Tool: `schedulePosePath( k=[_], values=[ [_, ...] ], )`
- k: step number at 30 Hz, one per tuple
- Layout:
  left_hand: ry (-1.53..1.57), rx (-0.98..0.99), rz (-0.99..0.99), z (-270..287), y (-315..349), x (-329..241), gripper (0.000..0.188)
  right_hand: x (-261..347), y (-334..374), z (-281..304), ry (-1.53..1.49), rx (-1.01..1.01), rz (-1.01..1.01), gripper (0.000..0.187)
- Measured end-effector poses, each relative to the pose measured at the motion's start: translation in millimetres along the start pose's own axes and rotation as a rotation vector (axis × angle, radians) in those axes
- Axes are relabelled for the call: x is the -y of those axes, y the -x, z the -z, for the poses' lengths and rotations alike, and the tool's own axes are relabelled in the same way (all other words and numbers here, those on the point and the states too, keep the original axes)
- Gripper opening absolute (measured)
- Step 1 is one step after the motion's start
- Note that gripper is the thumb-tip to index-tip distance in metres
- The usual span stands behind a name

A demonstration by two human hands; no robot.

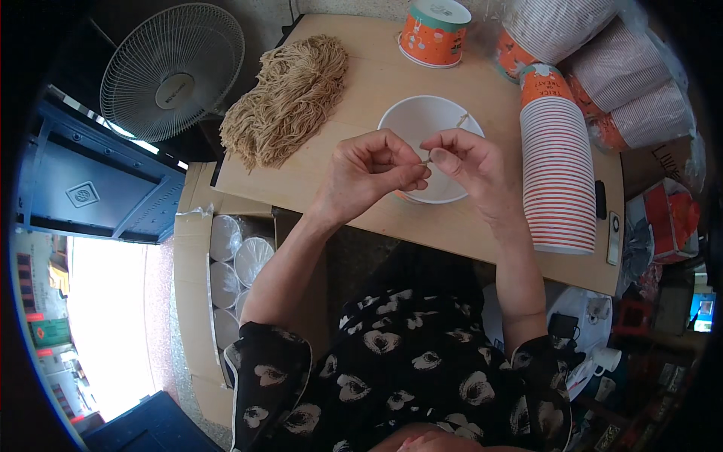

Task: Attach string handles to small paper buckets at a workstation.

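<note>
The person's left hand [365,175] pinched a thin tan cord [426,161] between the tips of its thumb and forefinger, its other fingers curled inward. The right hand [483,175] was partly closed, its thumb tip at the cord's right end and its forefinger arched on the far side; whether it gripped the cord could not be told, since the contact was tiny and half covered. Only a short bit of cord showed between the hands, in front of the opening of a round white paper tub [418,111] on the pale wooden table [361,75]. The hands hid part of the tub's near rim and inside, and its outer wall barely showed. A tan strand [462,119] lay at its far right rim. The left forearm slanted in from the near left, wrist bent toward the right; the right forearm rose more steeply from the near right. A shaggy heap of tan cords [290,98] lay at the far left. To the right stretched a long stack of nested orange tubs with red-and-white rims [557,173]; beyond it, plastic-wrapped stacks [621,64] were cut off at the upper edge.
</note>
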State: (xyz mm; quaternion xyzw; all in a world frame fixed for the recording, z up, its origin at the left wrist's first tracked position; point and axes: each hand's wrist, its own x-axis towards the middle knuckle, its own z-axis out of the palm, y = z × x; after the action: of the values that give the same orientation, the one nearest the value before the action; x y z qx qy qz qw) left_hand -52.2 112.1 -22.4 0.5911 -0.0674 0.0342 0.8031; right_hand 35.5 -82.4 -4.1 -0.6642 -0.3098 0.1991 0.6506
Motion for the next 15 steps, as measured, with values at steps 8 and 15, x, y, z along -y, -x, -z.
schedulePosePath(
  k=[8,15],
  values=[
    [-0.022,0.024,0.038,1.5,1.9,-0.4,0.016,-5.3,-0.6,-3.8,0.072,0.042,0.14,0.014],
    [-0.041,0.023,0.045,1.1,3.3,-6.5,0.036,-1.7,0.9,-5.0,0.065,0.013,0.086,0.013]
  ],
)
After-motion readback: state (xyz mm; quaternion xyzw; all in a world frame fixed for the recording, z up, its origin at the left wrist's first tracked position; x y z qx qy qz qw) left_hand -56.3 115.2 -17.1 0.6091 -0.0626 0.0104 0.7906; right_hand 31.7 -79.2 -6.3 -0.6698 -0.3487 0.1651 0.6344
